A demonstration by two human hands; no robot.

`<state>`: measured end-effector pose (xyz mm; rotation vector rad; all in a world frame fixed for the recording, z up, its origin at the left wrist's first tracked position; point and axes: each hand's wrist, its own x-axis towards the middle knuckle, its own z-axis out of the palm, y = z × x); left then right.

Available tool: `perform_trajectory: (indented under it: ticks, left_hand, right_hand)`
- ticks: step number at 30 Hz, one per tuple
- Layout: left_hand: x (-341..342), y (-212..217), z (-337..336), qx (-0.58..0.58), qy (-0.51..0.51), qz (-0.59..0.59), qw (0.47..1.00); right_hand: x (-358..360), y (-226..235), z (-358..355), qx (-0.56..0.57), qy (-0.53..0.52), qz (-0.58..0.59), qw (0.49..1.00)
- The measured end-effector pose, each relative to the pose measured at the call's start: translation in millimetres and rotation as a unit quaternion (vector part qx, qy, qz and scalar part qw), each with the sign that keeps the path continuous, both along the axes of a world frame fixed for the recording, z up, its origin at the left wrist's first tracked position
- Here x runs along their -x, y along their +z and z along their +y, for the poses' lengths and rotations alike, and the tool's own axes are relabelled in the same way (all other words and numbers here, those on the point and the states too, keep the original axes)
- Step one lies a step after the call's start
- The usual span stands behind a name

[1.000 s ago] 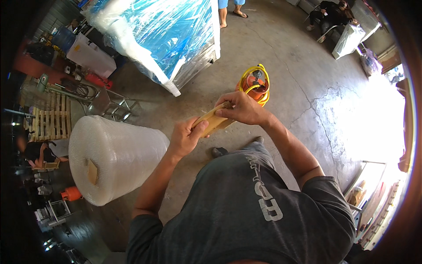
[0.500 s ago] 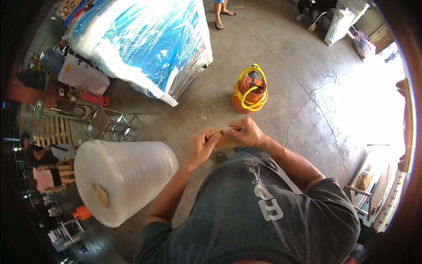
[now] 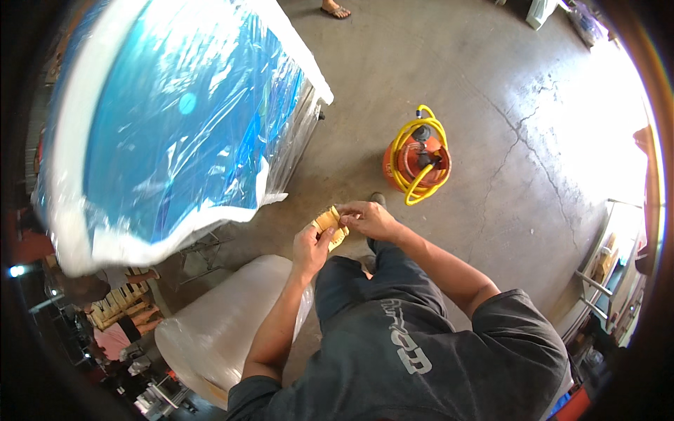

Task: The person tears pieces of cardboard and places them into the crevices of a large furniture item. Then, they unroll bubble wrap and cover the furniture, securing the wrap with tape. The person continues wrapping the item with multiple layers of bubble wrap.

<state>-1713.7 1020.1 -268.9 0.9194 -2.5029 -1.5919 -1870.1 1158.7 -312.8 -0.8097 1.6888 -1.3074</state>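
Hands meet at waist height in the head view, both closed on 1 small tan roll of tape (image 3: 330, 223). The left hand (image 3: 311, 249) grips the roll from below, its fingers curled round the lower side, while the right hand (image 3: 368, 219) pinches the upper edge of the roll from the right, thumb and fingers narrowed onto it. The 2 hands almost touch across the roll. Just beyond the right hand, on the concrete floor (image 3: 491, 91), stands an orange gas cylinder (image 3: 415, 163) with a yellow hose (image 3: 413, 184) coiled on top. Below the left hand, beside that forearm, lies a big roll of bubble wrap (image 3: 225, 323). Well beyond the left hand, a large blue panel wrapped in clear plastic (image 3: 175, 119) fills the upper left.
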Motion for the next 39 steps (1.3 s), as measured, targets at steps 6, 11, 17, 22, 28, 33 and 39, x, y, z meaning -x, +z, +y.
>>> perform_trajectory:
  ticks: [6,11,17,22,28,33,39]
  left_hand:
    - [55,-110,-108,0.005,-0.074,-0.091,0.993]
    - [105,-227,-168,-0.102,-0.091,-0.058,0.989]
    - [137,-352,-201,-0.207,0.069,-0.016,0.976]
    - [132,-411,-243,0.278,0.011,-0.094,0.956]
    - [95,-484,-230,0.36,-0.093,-0.264,0.89]
    - [114,-543,-237,0.414,-0.164,-0.157,0.882]
    - [203,-557,-286,0.541,-0.113,0.075,0.83]
  right_hand:
    - [51,-117,-83,0.009,0.061,-0.04,0.997]
    - [68,-237,-146,0.002,-0.067,-0.2,0.978]
    - [85,-382,-214,0.099,-0.176,-0.244,0.948]
    - [118,-478,-297,0.032,-0.27,-0.323,0.906]
    - [137,-498,-370,0.068,-0.286,-0.264,0.919]
    - [96,-471,-377,0.042,-0.252,-0.004,0.967]
    - [111,-449,-366,-0.029,-0.1,0.238,0.966]
